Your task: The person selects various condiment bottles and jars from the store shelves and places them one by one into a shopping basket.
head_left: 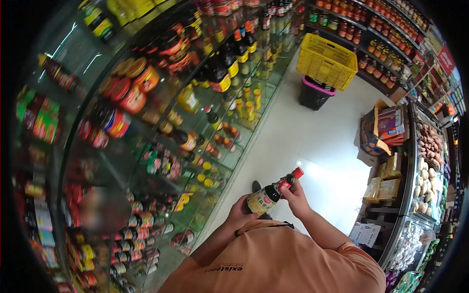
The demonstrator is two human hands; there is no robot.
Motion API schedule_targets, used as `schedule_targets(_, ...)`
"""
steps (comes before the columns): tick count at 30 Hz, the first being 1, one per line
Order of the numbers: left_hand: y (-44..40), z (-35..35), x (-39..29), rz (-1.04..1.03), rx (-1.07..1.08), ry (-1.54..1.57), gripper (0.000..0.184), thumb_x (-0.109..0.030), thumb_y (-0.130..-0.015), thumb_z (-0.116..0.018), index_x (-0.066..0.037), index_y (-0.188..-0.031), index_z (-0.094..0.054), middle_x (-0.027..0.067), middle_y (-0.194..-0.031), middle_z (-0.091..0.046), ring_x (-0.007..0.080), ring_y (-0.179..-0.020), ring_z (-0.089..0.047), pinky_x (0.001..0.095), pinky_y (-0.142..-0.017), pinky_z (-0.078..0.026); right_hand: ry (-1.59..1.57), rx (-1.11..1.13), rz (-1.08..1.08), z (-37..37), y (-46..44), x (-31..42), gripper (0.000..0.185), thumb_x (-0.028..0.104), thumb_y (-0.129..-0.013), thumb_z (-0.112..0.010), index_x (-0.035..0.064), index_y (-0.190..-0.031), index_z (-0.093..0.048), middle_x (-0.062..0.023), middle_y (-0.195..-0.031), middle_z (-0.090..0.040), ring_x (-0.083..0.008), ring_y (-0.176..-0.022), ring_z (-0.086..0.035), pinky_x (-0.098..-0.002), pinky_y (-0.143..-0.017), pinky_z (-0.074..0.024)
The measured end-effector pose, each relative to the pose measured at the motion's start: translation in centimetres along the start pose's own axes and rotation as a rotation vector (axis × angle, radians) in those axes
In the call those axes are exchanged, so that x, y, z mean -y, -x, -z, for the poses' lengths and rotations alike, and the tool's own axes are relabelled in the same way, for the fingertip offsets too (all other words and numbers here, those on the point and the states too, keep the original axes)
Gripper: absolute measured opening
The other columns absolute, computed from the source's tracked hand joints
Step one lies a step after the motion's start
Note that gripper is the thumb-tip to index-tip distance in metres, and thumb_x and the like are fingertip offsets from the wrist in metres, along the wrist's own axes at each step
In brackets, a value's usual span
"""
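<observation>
A dark sauce bottle (264, 199) with a cream label and a red cap is held tilted in front of my body. Around its base are the fingers of my left hand (238, 214), closed on the lower part. My right hand (296, 196) grips the neck just under the red cap, with the thumb lying along the neck. The cap is on the bottle. Part of the base is hidden by my left palm.
Glass shelves (244, 146) full of sauce bottles and jars run along my left. A yellow basket (327, 61) rests on a black basket (315, 95) ahead on the floor. Cardboard boxes (373, 132) and a vegetable stand (424, 185) line the right side.
</observation>
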State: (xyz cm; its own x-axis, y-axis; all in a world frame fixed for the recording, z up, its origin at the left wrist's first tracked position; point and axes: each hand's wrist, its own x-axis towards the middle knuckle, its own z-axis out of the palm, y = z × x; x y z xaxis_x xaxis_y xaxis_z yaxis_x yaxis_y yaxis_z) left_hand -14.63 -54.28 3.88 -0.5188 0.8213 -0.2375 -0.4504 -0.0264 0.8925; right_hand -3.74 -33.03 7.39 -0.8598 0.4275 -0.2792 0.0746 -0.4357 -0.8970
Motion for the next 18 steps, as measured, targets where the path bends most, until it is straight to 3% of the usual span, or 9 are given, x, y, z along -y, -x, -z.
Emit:
schedule_targets(7,-12.0,1.0,-5.3,0.066,0.160,0.047,0.077,-0.014,-0.072,-0.079,0.003,-0.137,-0.040,0.0099,-0.127,-0.054,0.0186,-0.120,-0.052,0.0353,-0.103,-0.041,-0.027,0.018,-0.013,4.0,-8.0,5.7,0.047,0.028,-0.098,-0.056,0.0034,-0.134,-0.037,-0.0118,-0.117,-0.056,-0.0240,-0.107,-0.058,-0.0373,-0.083,-0.0549)
schedule_targets(9,-15.4,1.9,-6.1,0.046,0.190,-0.015,0.077,-0.015,-0.073,-0.079,0.002,-0.137,-0.040,0.0099,-0.127,-0.054,0.0182,-0.119,-0.052,0.0348,-0.102,-0.042,-0.018,-0.028,0.005,4.9,-10.3,7.6,0.050,0.028,-0.098,-0.055,0.0032,-0.137,-0.036,-0.0124,-0.117,-0.056,-0.0237,-0.105,-0.059,-0.0386,-0.082,-0.0555)
schedule_targets(12,-20.5,2.7,-7.0,0.009,0.249,-0.093,0.077,-0.017,-0.074,-0.080,0.002,-0.138,-0.040,0.0099,-0.126,-0.054,0.0177,-0.116,-0.053,0.0338,-0.101,-0.042,-0.130,-0.230,0.198,6.4,-12.9,10.8,0.053,0.025,-0.097,-0.056,0.0038,-0.140,-0.033,-0.0136,-0.116,-0.057,-0.0217,-0.102,-0.060,-0.0391,-0.077,-0.0565)
schedule_targets(18,-30.2,-0.4,-8.9,-0.005,0.298,-0.166,0.075,-0.015,-0.074,-0.080,0.000,-0.138,-0.042,0.0084,-0.122,-0.057,0.0166,-0.111,-0.057,0.0321,-0.096,-0.046,-0.020,-0.379,0.325,10.6,-16.7,16.3,0.054,0.018,-0.097,-0.056,0.0008,-0.143,-0.034,-0.0148,-0.113,-0.059,-0.0222,-0.089,-0.065,-0.0321,-0.070,-0.0541)
